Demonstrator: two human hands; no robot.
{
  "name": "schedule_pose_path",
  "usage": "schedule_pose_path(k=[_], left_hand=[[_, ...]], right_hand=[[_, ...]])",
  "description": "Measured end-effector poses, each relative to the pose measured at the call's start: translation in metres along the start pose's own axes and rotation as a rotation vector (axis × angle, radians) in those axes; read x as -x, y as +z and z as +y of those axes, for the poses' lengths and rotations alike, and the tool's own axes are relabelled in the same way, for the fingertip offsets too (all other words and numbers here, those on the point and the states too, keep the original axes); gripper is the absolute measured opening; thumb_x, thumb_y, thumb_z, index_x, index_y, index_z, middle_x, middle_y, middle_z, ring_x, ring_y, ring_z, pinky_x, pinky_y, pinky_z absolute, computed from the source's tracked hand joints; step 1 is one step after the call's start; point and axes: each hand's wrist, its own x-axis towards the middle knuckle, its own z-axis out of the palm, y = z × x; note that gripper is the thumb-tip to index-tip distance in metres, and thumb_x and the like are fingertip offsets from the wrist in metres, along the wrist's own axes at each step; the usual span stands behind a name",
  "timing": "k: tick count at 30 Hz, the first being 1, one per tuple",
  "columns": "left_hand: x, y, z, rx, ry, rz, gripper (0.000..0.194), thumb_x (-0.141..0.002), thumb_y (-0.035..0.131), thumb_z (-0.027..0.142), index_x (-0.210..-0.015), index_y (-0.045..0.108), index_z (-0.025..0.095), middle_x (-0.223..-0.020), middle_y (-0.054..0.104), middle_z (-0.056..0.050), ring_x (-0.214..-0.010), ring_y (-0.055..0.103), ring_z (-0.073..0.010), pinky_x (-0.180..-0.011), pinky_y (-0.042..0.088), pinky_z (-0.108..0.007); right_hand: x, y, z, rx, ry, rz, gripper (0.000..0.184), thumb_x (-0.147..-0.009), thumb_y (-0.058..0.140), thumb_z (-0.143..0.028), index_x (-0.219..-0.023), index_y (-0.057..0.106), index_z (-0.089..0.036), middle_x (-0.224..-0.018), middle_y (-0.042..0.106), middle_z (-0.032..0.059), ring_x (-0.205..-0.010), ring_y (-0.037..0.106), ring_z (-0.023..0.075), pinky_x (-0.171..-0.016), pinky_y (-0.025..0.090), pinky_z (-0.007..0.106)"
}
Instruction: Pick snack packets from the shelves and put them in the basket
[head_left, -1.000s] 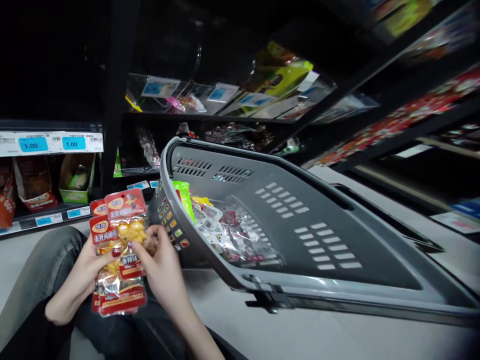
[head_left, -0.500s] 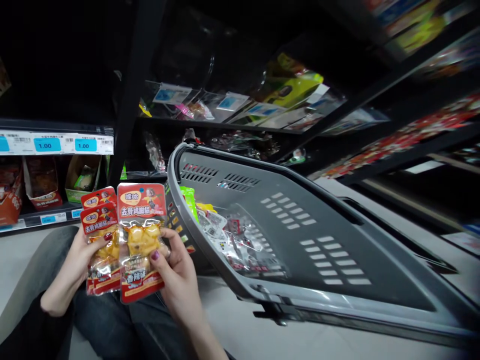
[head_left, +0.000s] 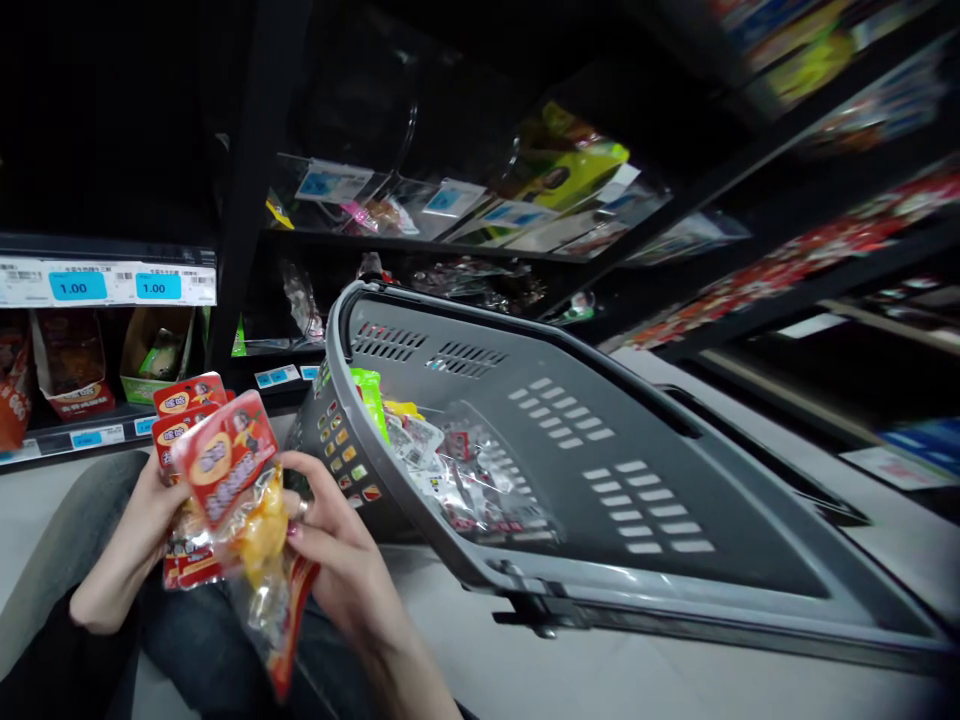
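Note:
Low at the left, my left hand [head_left: 142, 535] is closed on red-topped snack packets [head_left: 178, 428] lying one over another. In front of them, my right hand [head_left: 337, 550] pinches the right edge of another snack packet [head_left: 259, 535]. That packet has a red header, a clear window and yellow pieces inside; it is tilted, its lower end swung right and slightly blurred. It covers part of the packets behind it and the fingers of my left hand. Just right of my right hand stands a grey shopping basket [head_left: 570, 380] on its side slant, with several packets [head_left: 480, 490] inside.
Open snack boxes [head_left: 75, 365] stand on the lower left shelf under price labels [head_left: 79, 286]. A dark shelf post [head_left: 251, 180] rises behind. Bagged goods [head_left: 562, 170] sit on the upper shelf. The basket's handle fitting [head_left: 536, 610] juts out near the pale floor [head_left: 600, 680].
The packet in my right hand has tipped, its top going left across the left-hand packets and its bottom right. My right hand has shifted slightly left. The view has turned a little.

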Motion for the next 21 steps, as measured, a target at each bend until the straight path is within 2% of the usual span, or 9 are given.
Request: schedule_pose_path(k=[1,3,4,6,9,13,21], left_hand=[[0.0,0.0,0.001,-0.001,-0.01,-0.003,0.052,-0.05,0.079,0.018,-0.097,0.056,0.017,-0.085,0.07,-0.004,-0.072,0.067,-0.0233,-0.063,0.055,-0.031],[0.0,0.0,0.001,-0.007,-0.038,-0.01,0.052,-0.053,0.078,0.019,-0.098,0.054,0.017,-0.085,0.07,-0.004,-0.072,0.067,-0.0223,-0.064,0.055,-0.032],[-0.001,0.0,0.001,-0.011,-0.04,-0.008,0.051,-0.053,0.078,0.019,-0.098,0.054,0.018,-0.085,0.07,-0.004,-0.072,0.067,-0.0219,-0.064,0.055,-0.031],[-0.001,-0.001,0.001,-0.018,-0.031,-0.003,0.05,-0.053,0.079,0.019,-0.097,0.055,0.018,-0.085,0.071,-0.003,-0.073,0.067,-0.0211,-0.064,0.054,-0.029],[-0.003,-0.003,0.0,-0.025,-0.046,-0.01,0.053,-0.052,0.079,0.019,-0.099,0.055,0.02,-0.085,0.071,-0.002,-0.076,0.067,-0.0219,-0.065,0.055,-0.03],[-0.004,-0.005,-0.002,-0.027,-0.045,-0.013,0.056,-0.051,0.08,0.019,-0.101,0.056,0.021,-0.089,0.071,-0.001,-0.075,0.067,-0.0211,-0.064,0.054,-0.027],[-0.004,-0.005,-0.003,-0.044,-0.042,-0.025,0.052,-0.054,0.079,0.019,-0.101,0.056,0.021,-0.089,0.07,-0.001,-0.073,0.067,-0.0205,-0.062,0.055,-0.028]], right_hand=[[-0.001,0.001,0.001,-0.119,0.026,-0.018,0.033,-0.072,0.066,-0.025,-0.102,0.051,-0.024,-0.065,0.055,-0.0069,-0.044,0.045,0.0032,-0.05,0.036,0.015],[-0.001,0.003,0.004,-0.337,0.088,-0.073,0.029,-0.072,0.065,-0.034,-0.094,0.052,-0.022,-0.055,0.048,-0.0108,-0.03,0.023,-0.0017,-0.038,0.023,0.012],[-0.001,0.003,0.005,-0.418,0.129,-0.107,0.029,-0.071,0.064,-0.038,-0.092,0.053,-0.021,-0.052,0.044,-0.0124,-0.028,0.013,-0.0027,-0.035,0.017,0.012],[0.0,0.002,0.006,-0.518,0.203,-0.164,0.03,-0.07,0.064,-0.038,-0.091,0.052,-0.02,-0.05,0.039,-0.0143,-0.027,0.004,-0.0033,-0.033,0.01,0.013],[0.002,0.001,0.006,-0.57,0.252,-0.216,0.025,-0.071,0.062,-0.034,-0.086,0.049,-0.02,-0.048,0.037,-0.0153,-0.026,0.001,-0.0036,-0.033,0.005,0.014],[0.005,0.003,0.001,-0.563,0.248,-0.249,0.021,-0.07,0.06,-0.034,-0.077,0.045,-0.02,-0.048,0.037,-0.0156,-0.025,0.001,-0.0036,-0.033,0.004,0.015],[0.004,0.003,-0.003,-0.411,0.222,-0.288,0.023,-0.072,0.059,-0.04,-0.078,0.054,-0.019,-0.049,0.036,-0.0129,-0.026,0.009,-0.0011,-0.033,0.012,0.017]])
